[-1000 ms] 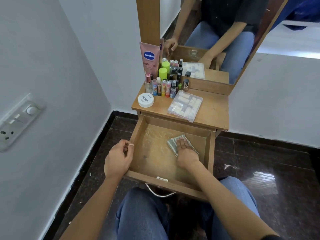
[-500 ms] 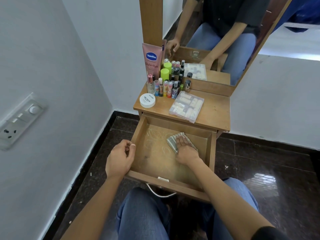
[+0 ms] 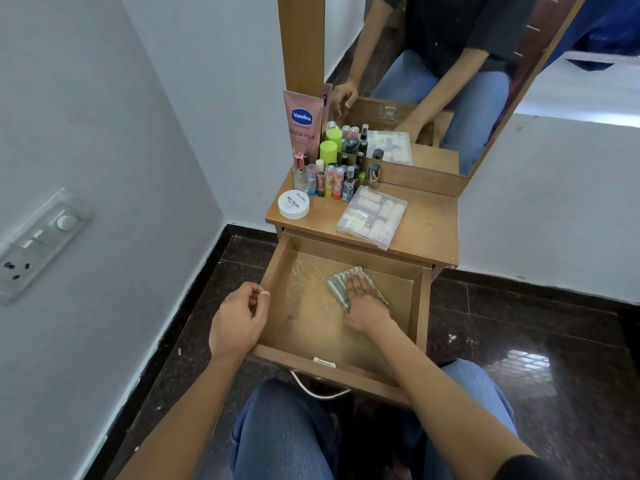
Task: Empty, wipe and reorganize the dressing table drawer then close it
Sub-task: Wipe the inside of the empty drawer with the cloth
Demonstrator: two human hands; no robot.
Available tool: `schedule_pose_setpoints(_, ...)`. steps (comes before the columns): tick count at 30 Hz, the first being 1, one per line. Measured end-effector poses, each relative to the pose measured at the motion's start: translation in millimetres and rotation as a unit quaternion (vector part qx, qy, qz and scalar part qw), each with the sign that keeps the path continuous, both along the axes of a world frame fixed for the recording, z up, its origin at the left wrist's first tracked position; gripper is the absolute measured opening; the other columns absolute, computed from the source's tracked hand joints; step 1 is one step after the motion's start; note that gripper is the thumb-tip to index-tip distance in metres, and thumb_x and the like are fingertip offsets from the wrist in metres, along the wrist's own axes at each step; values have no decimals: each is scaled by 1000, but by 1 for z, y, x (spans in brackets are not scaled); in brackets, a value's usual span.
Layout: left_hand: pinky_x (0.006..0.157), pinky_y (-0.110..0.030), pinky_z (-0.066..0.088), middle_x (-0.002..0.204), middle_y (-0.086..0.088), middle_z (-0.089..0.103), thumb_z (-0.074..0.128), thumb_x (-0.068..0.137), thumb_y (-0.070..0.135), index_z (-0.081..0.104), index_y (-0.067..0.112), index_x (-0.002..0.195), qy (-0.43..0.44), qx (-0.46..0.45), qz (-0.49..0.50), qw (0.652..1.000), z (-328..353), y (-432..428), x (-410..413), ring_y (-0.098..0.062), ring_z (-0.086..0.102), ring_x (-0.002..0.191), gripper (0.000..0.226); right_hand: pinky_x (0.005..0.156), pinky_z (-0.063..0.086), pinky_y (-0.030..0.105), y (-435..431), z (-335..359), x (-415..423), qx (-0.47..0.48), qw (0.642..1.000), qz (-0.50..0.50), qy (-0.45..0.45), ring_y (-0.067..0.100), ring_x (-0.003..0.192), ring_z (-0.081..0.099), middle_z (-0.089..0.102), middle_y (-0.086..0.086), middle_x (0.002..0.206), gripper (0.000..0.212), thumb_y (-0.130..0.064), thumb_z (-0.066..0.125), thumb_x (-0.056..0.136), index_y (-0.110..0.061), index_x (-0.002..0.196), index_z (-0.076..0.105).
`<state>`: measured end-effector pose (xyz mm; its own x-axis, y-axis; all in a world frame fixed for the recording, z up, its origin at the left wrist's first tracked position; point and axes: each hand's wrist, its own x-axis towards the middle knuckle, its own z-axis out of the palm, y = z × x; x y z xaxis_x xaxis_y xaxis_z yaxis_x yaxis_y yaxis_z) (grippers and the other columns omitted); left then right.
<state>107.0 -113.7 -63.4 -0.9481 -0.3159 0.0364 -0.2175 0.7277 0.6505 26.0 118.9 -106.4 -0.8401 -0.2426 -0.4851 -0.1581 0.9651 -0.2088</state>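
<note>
The wooden drawer [image 3: 420, 306] of the dressing table is pulled out and holds only a striped cloth [image 3: 337, 285]. My right hand [image 3: 363, 299] lies flat on that cloth, fingers straight, pressing it to the drawer floor near the back right. My left hand [image 3: 239, 320] grips the drawer's left wall, thumb over the rim. On the tabletop [image 3: 429, 223] stand a pink Vaseline tube [image 3: 302, 123], several small bottles and lip balms [image 3: 332, 178], a white round jar [image 3: 293, 204] and a clear plastic box [image 3: 372, 216].
A mirror [image 3: 433, 74] rises behind the tabletop. A white wall with a switch plate [image 3: 38, 244] runs along the left. Dark glossy floor tiles [image 3: 536, 358] spread to the right. My knees in blue jeans [image 3: 284, 434] sit under the drawer's metal handle [image 3: 318, 393].
My right hand with the cloth has slid a little toward the back of the drawer. The left hand keeps its hold on the left wall.
</note>
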Motion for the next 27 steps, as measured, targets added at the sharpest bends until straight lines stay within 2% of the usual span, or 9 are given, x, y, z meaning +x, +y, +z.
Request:
schedule_pose_setpoints(4,56,-27,45,75,11,62,51,97,38,60,30,92,-7,2,-1,1000,0,0,0,-6,61,69,13,121,-1,33,9,-6,22,-10,1000,9,7,16,146,-15,-16,3,159,70,-21,31,96,-13,152,-10)
schedule_pose_setpoints(8,59,-29,50,76,12,62,51,97,38,60,29,92,-8,-2,2,1000,0,0,1,-5,60,70,13,120,0,32,20,-1,12,-5,1000,-6,3,15,147,-14,-16,1,159,70,-22,33,97,-14,152,-10)
schedule_pose_setpoints(13,56,-26,45,76,13,62,51,97,39,59,30,92,-6,-2,1,1000,-1,0,0,-5,60,69,13,121,2,35,-8,4,-9,13,1000,3,7,15,146,-16,-17,1,159,76,-25,38,94,-12,152,-11)
schedule_pose_setpoints(17,53,-23,40,75,13,62,51,96,39,61,30,91,-3,1,4,1000,-3,0,0,-5,60,66,14,119,2,34,-13,1,9,9,1000,24,16,14,146,-15,-16,-1,159,77,-18,38,93,-14,152,-11)
schedule_pose_setpoints(23,53,-23,39,76,13,62,51,96,39,60,31,91,-7,-5,1,1000,-2,0,-1,-6,60,66,14,120,12,39,21,-2,11,15,1000,1,6,12,146,-13,-18,-3,159,74,-16,34,94,-17,152,-11)
schedule_pose_setpoints(26,52,-23,40,75,13,61,50,96,39,60,30,91,-4,-6,1,1000,-1,0,-1,-5,59,65,14,115,25,48,9,2,-5,27,1000,-11,-2,11,146,-16,-20,-6,158,75,-20,35,93,-19,152,-13)
schedule_pose_setpoints(27,52,-23,39,75,13,61,50,96,39,60,30,92,-4,-6,0,1000,-1,0,-1,-5,59,65,14,115,25,47,2,5,-9,32,999,-13,-2,11,146,-16,-20,-6,158,76,-21,35,93,-18,151,-13)
